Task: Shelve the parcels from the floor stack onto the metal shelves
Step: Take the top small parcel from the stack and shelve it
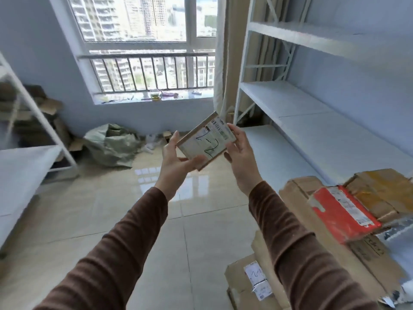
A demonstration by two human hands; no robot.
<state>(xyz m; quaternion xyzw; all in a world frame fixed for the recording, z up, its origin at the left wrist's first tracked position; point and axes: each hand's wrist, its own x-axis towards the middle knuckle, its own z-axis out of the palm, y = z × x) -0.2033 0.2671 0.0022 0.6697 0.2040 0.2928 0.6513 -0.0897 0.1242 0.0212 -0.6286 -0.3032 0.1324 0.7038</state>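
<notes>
A small flat cardboard parcel (206, 140) with a white label and black handwritten marks is held up in front of me, tilted. My left hand (175, 162) grips its lower left edge, thumb on the label face. My right hand (240, 153) holds its right edge with fingers curled around it. The white metal shelves (312, 121) stand to the right, their boards bare. The floor stack of parcels (335, 220) lies at the lower right, with a red parcel (342, 211) on top of brown boxes.
A second white shelf unit (29, 166) stands at the left with flattened cardboard behind it. A crumpled green-grey sack (111, 144) lies on the tiled floor below the barred window (145, 70). Glossy tiled floor stretches between the two shelf units.
</notes>
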